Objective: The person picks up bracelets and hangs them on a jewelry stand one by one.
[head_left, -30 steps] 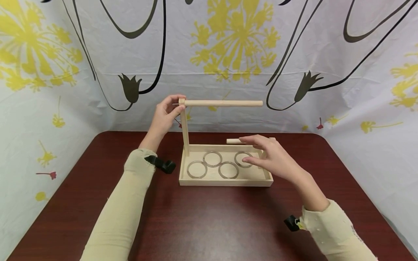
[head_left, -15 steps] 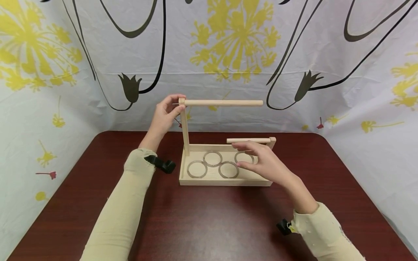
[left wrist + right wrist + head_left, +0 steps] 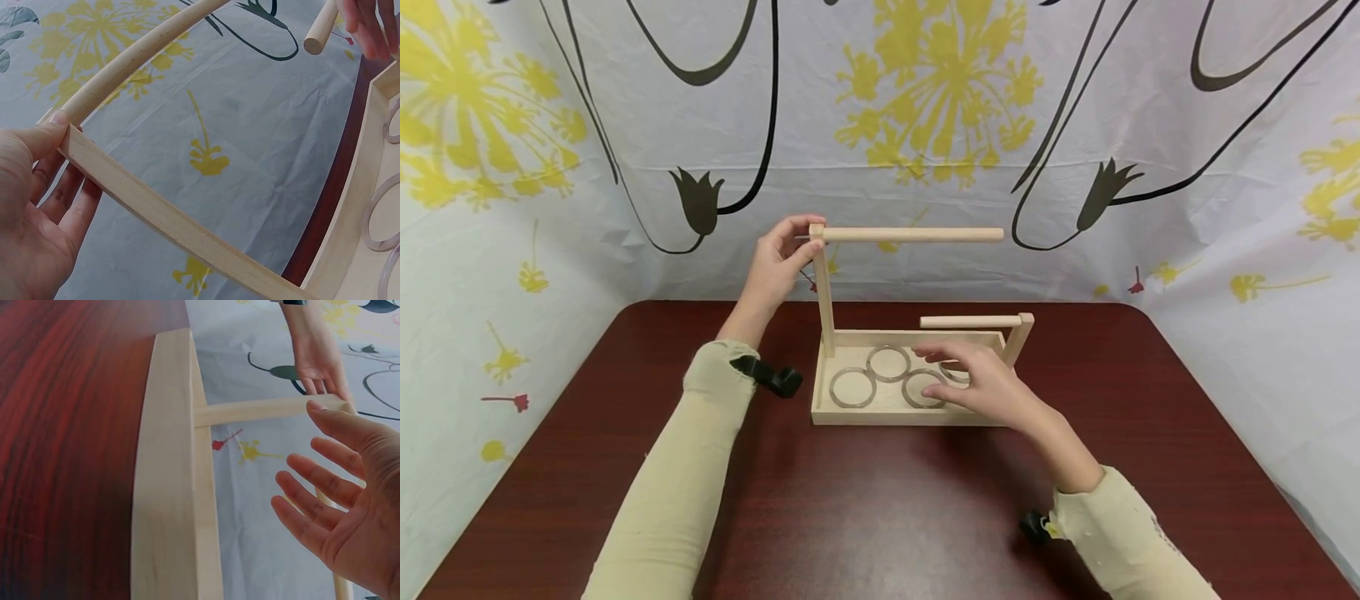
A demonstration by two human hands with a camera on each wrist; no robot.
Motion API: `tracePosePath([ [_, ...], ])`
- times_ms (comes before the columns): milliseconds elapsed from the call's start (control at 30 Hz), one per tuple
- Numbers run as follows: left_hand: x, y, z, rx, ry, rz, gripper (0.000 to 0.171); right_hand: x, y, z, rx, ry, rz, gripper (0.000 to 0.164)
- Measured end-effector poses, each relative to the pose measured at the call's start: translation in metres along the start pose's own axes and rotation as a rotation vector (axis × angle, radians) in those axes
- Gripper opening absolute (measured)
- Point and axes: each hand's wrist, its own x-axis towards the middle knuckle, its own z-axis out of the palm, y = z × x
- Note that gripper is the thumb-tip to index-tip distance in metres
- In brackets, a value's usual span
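My left hand [image 3: 778, 258] grips the top of the tall wooden post [image 3: 824, 300], where a long round dowel [image 3: 917, 235] sticks out to the right. In the left wrist view its thumb [image 3: 47, 134] presses at the joint, with the fingers behind the post. My right hand [image 3: 981, 379] hovers over the right part of the wooden tray [image 3: 865, 419], fingers spread and holding nothing. Several clear rings lie flat in the tray: a left ring [image 3: 852, 388], a back ring [image 3: 888, 364], a front ring [image 3: 917, 400] and a right ring partly hidden by the hand.
A shorter post [image 3: 1018, 337] with a short dowel [image 3: 970, 322] pointing left rises at the tray's right end. Everything stands on a dark red-brown table [image 3: 880, 500]. Behind hangs a white cloth [image 3: 880, 192] with yellow and dark floral prints.
My right hand has moved left and downward, from near the short dowel to over the rings; the dowel and its post now show. The left hand stays at the tall post's top.
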Motion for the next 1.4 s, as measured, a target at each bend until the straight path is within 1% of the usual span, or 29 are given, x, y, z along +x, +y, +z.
tracePosePath([
  [167, 0.001, -0.002, -0.001, -0.004, -0.002, 0.004, 0.038, 0.003, 0.001, 0.009, 0.015, -0.008, -0.003, 0.051],
  [333, 0.000, 0.000, 0.000, -0.019, -0.001, 0.003, 0.036, 0.007, 0.003, 0.017, 0.053, -0.034, 0.019, 0.052],
  [567, 0.001, -0.001, 0.001, -0.023, 0.000, 0.000, 0.037, 0.013, 0.005, 0.028, 0.088, -0.043, 0.005, 0.049],
  [733, 0.001, -0.001, 0.001, -0.025, 0.002, -0.007, 0.037, 0.018, 0.007, 0.036, 0.113, -0.050, 0.016, 0.047],
  [933, -0.001, 0.001, 0.001, -0.021, 0.003, -0.005, 0.035, 0.025, 0.009, 0.047, 0.173, -0.041, 0.031, 0.045],
  [1033, -0.001, 0.001, 0.001, -0.023, 0.006, -0.002, 0.035, 0.028, 0.010, 0.053, 0.201, -0.037, 0.054, 0.044],
  [1167, 0.000, 0.000, 0.001, -0.031, 0.008, 0.005, 0.035, 0.032, 0.011, 0.062, 0.245, -0.041, 0.107, 0.044],
  [1400, 0.000, 0.000, 0.001, -0.028, 0.008, 0.005, 0.035, 0.038, 0.020, 0.076, 0.215, -0.052, 0.186, 0.044],
])
